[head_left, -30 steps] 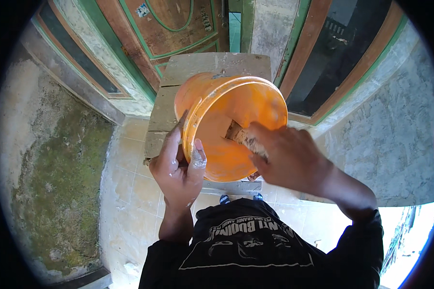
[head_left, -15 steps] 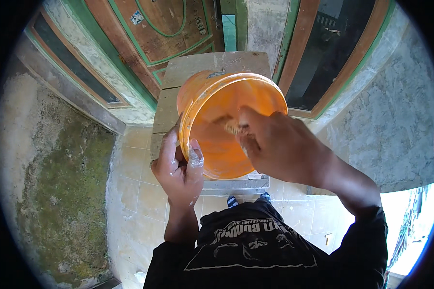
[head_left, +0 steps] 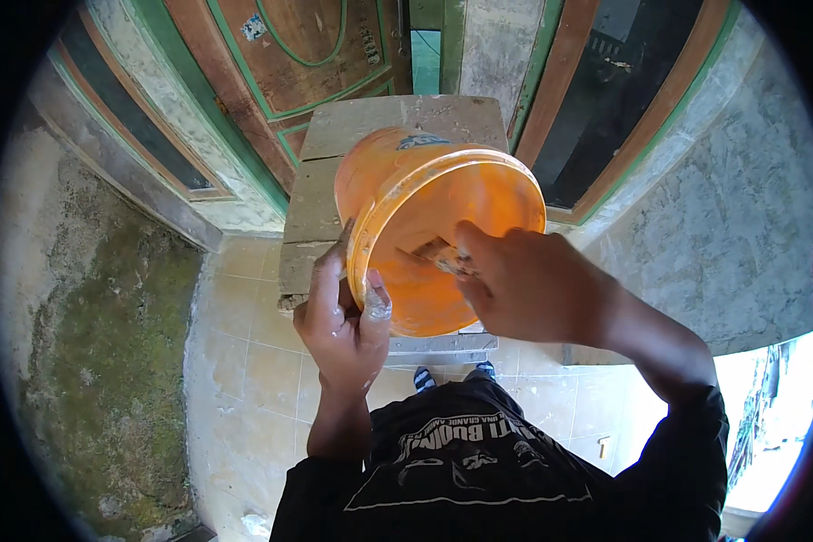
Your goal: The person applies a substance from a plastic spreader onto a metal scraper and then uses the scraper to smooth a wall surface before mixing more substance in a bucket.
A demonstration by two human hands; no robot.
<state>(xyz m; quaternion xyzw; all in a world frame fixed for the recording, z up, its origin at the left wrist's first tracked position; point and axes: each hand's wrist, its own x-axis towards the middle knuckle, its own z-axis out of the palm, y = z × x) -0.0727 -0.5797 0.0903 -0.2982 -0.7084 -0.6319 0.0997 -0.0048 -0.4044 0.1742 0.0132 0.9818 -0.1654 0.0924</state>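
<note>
An orange plastic bucket (head_left: 384,212) lies tilted on a worn wooden stool, its mouth toward me. My left hand (head_left: 345,312) grips the rim at the left, fingers outside and thumb over the edge. White smears cover that thumb. At the bucket's mouth, my right hand (head_left: 537,280) is closed round a small tool (head_left: 449,257) with a flat brown end and a smeared handle. Whether it is a brush or a scraper I cannot tell. Its flat end is inside the bucket, at or near the streaked inner wall.
Under the bucket stands the wooden stool (head_left: 321,194), with my feet close to its near side. Beyond it are a brown and green door (head_left: 307,86) and a framed window (head_left: 623,90). Rough grey wall (head_left: 723,208) rises at the right, a mossy one (head_left: 117,361) at the left.
The bucket has turned slightly, showing more of its outer side, and shifted a little right. My left hand moved with it. The tool in my right hand has dropped slightly lower inside.
</note>
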